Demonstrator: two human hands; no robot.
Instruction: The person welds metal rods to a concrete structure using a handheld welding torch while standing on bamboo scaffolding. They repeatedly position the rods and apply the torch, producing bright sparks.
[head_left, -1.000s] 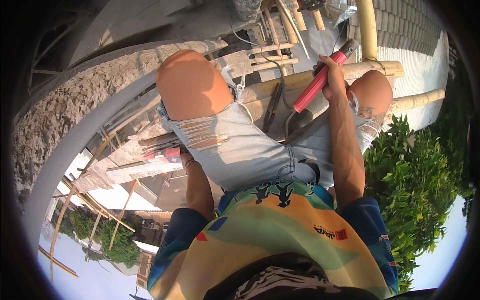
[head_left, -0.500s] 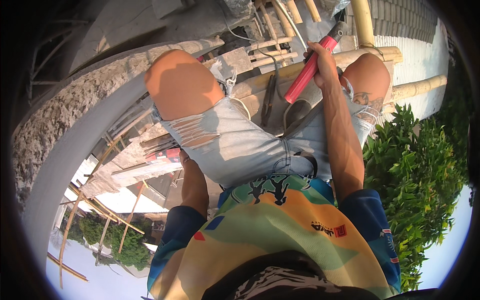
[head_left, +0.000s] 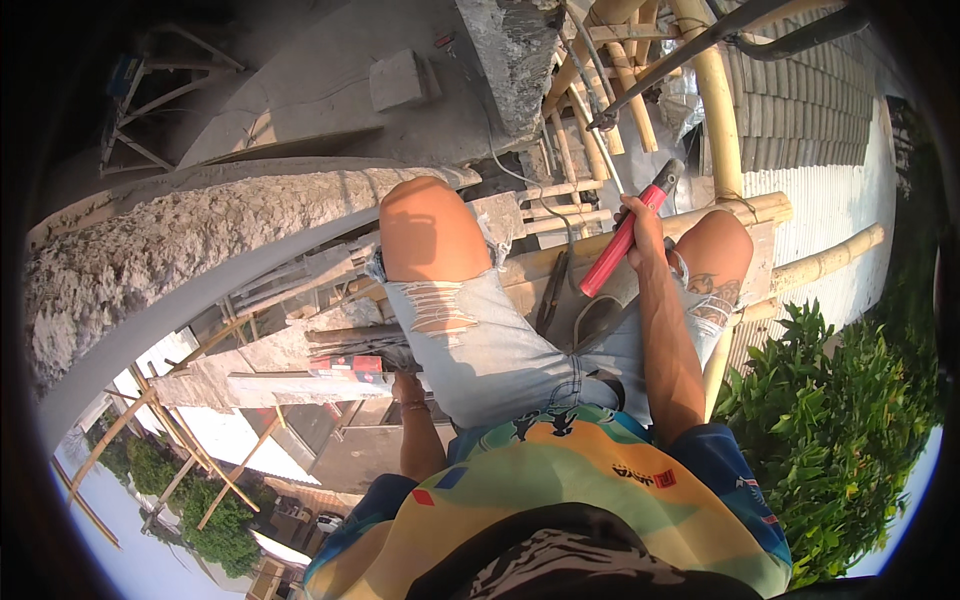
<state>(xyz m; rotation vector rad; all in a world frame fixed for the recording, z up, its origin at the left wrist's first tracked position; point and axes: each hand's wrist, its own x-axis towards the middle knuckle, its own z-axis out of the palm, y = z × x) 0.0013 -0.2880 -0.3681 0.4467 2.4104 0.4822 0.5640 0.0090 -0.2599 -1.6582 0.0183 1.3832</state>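
Observation:
My right hand [head_left: 642, 232] is closed round a red cylindrical tool [head_left: 610, 262] with a dark metal head, held just beside my bare right knee. My left hand [head_left: 408, 390] is low beside my left thigh, near a red box [head_left: 352, 370] on a concrete ledge; its fingers are mostly hidden. A dark pliers-like hand tool [head_left: 550, 290] lies between my legs, where a grey cable also runs.
I sit high up beside a rough curved concrete edge [head_left: 150, 240]. Bamboo poles [head_left: 720, 110] and metal bars cross ahead. A concrete block [head_left: 397, 83] sits beyond. Tiled roofing [head_left: 805, 110] and leafy branches [head_left: 820, 410] are at the right, with a drop below.
The view has tilted up, so my knees and arms appear lower and more scaffolding and concrete show ahead. My right hand still grips the red tool.

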